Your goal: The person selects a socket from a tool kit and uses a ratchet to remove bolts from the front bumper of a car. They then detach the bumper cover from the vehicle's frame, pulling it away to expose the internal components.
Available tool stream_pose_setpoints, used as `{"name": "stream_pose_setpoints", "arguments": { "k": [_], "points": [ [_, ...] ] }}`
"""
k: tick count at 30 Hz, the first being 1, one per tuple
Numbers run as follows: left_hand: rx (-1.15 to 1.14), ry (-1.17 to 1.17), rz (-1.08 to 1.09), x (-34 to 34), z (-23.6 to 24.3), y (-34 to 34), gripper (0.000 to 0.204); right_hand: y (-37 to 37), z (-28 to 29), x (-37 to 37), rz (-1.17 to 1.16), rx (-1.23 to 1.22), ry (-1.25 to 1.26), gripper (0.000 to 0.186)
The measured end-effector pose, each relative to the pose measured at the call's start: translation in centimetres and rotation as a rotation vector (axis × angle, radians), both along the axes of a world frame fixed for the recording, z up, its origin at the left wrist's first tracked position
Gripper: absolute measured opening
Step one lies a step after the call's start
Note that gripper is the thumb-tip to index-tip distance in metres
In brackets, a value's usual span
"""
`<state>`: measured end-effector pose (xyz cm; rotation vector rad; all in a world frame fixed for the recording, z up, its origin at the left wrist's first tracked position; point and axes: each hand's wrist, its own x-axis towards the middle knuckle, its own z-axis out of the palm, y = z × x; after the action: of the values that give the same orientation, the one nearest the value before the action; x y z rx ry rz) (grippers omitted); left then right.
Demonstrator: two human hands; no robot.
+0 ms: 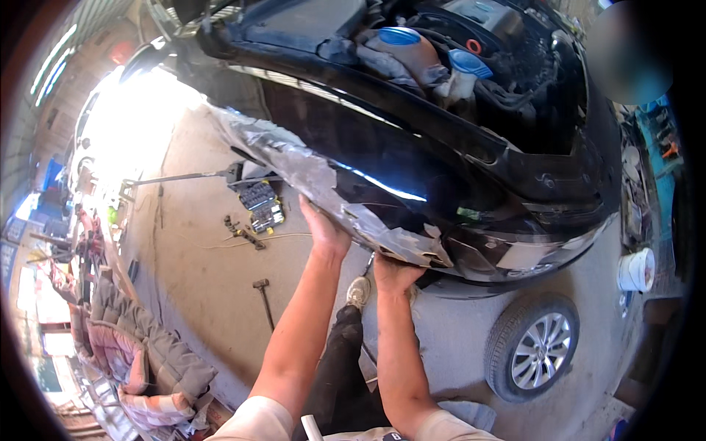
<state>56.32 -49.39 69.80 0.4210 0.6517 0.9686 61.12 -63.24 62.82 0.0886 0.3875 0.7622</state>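
Note:
A black car stands with its engine bay uncovered. Along the lower edge of its side panel, a black fender (368, 162), runs a ragged, torn grey layer (316, 180). My left hand (327, 231) grips this lower edge, its thumb outermost and the other fingers hidden behind the panel. Nearer the front of the car, my right hand (397, 273) is curled up under the same edge, with most of its fingers out of sight beneath the grey layer.
A wheel (533, 349) lies on the floor at right, near a white bucket (636, 270). At left are a hammer (263, 301), an open socket set (263, 206) and a long-handled floor jack (235, 175). A padded coat (158, 345) hangs at lower left.

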Motion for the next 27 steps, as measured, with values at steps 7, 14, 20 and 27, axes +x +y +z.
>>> {"name": "stream_pose_setpoints", "arguments": {
  "k": [7,14,20,27],
  "points": [
    [-0.035,0.011,-0.011,0.2,2.4,-1.0,0.069,0.2,1.9,-0.1,0.004,-0.087,0.019,0.041],
    [-0.038,0.031,-0.034,-0.9,1.4,-0.8,0.083,0.3,1.6,-0.4,0.021,-0.036,0.095,0.044],
    [-0.141,0.042,0.019,-0.6,0.4,0.1,0.072,-0.3,1.4,-0.8,-0.002,0.018,0.059,0.048],
    [-0.125,0.003,-0.086,-1.3,0.7,0.4,0.072,0.6,-0.3,-0.8,-0.025,0.081,0.117,0.055]
  ]
}}
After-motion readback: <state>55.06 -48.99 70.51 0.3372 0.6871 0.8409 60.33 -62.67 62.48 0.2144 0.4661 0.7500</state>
